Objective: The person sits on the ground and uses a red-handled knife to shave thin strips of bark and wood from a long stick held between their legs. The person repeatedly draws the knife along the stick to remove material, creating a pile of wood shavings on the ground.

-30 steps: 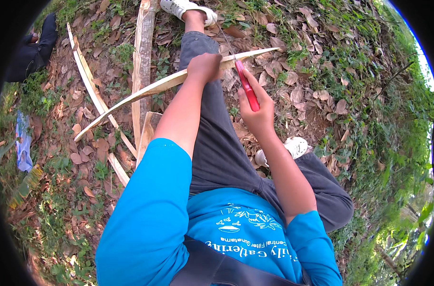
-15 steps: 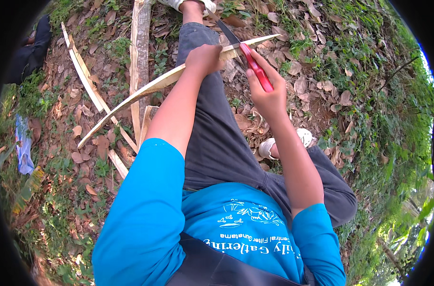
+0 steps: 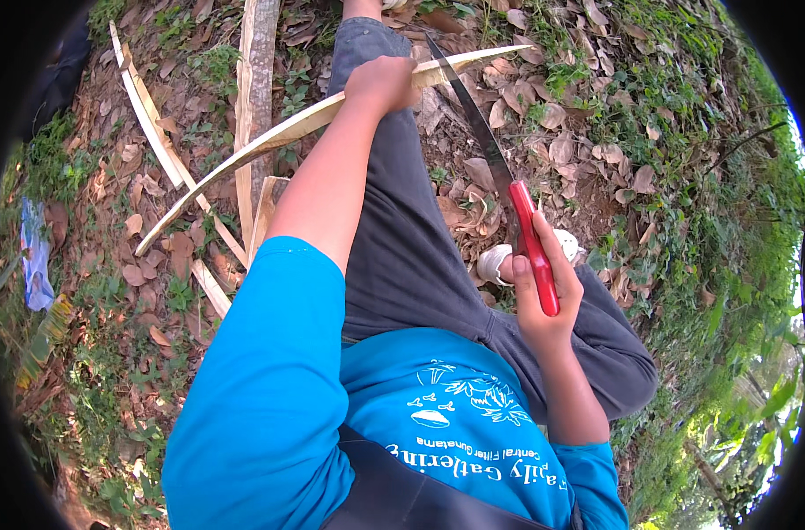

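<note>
Pale wood forms the long strip (image 3: 292, 128) slanting across the grey trouser leg (image 3: 402, 221); the left hand (image 3: 382, 84) is closed around it, and the right grips the red handle (image 3: 533, 247) of a dark blade (image 3: 477, 119) crossing the strip. Good cutting likely wants firm bracing, even strokes, and left fingers clear of the edge.

Bright, diffuse daylight with soft shadows; glare breaks white through the foliage (image 3: 780, 395) at four o'clock, blue fringing shows at two, and fisheye stretching blurs detail towards three
</note>
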A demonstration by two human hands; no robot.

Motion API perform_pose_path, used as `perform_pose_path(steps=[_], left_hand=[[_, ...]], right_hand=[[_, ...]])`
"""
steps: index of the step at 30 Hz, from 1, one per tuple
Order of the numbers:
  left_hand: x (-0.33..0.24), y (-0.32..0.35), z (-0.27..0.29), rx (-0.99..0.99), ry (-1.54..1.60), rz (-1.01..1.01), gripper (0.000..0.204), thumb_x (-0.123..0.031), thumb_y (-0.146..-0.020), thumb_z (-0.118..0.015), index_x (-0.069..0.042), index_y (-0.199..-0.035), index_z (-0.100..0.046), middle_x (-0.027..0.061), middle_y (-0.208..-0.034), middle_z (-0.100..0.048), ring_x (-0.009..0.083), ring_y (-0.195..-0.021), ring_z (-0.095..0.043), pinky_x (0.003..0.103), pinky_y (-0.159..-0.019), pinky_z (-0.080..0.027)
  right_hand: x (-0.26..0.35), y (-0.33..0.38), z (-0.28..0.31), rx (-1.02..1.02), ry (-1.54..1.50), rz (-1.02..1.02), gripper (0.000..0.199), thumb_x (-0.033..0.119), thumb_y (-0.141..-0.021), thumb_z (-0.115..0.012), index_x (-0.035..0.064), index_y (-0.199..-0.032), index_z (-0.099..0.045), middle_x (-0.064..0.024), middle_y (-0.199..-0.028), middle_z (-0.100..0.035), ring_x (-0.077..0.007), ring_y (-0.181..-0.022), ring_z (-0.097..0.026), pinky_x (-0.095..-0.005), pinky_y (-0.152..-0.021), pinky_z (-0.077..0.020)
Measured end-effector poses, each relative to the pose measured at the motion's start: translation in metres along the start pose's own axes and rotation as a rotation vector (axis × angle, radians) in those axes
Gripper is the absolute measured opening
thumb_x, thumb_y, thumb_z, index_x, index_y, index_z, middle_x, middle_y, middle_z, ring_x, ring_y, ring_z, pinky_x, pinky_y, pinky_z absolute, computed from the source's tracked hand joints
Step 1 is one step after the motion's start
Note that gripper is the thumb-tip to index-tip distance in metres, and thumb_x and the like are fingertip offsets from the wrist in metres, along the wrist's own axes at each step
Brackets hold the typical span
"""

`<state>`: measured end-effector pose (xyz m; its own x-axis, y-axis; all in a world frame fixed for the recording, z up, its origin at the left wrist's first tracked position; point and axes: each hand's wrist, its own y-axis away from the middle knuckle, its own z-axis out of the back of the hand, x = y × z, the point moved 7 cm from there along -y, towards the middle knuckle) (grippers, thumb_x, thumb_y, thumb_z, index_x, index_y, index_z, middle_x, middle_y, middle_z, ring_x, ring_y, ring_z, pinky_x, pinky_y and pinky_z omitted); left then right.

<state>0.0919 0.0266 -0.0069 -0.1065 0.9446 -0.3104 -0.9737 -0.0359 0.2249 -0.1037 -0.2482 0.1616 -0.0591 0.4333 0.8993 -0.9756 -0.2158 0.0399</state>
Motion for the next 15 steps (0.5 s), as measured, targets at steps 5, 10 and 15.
perform_pose_path(steps=[5, 10, 15], left_hand=[[0.007, -0.006, 0.004, -0.048, 0.043, 0.055, 0.040, -0.034, -0.088, -0.068, -0.017, -0.123, -0.074, 0.0183, -0.113, -0.076, 0.0386, -0.107, -0.072, 0.052, -0.093, -0.058], [0.000, 0.006, -0.004, -0.060, 0.064, -0.027, 0.035, -0.035, -0.088, -0.068, -0.016, -0.116, -0.075, 0.0202, -0.108, -0.076, 0.0415, -0.102, -0.073, 0.054, -0.090, -0.059], [0.011, -0.007, 0.002, -0.060, 0.066, 0.015, 0.033, -0.036, -0.089, -0.068, -0.017, -0.115, -0.075, 0.0193, -0.108, -0.076, 0.0412, -0.102, -0.073, 0.053, -0.089, -0.059]], right_hand=[[0.009, -0.029, -0.027, -0.051, -0.087, 0.065, 0.054, 0.003, -0.096, -0.069, 0.0012, -0.149, -0.057, -0.0152, -0.115, -0.076, -0.0128, -0.094, -0.068, -0.0290, -0.089, -0.0527], [-0.002, -0.102, -0.059, -0.029, -0.089, 0.067, 0.051, 0.004, -0.097, -0.069, 0.0053, -0.147, -0.060, -0.0167, -0.120, -0.075, -0.0120, -0.106, -0.067, -0.0294, -0.093, -0.0522], [-0.013, -0.104, -0.053, 0.017, -0.159, 0.017, 0.049, 0.004, -0.099, -0.066, 0.0068, -0.148, -0.060, -0.0155, -0.130, -0.073, -0.0165, -0.118, -0.068, -0.0303, -0.100, -0.0506]])
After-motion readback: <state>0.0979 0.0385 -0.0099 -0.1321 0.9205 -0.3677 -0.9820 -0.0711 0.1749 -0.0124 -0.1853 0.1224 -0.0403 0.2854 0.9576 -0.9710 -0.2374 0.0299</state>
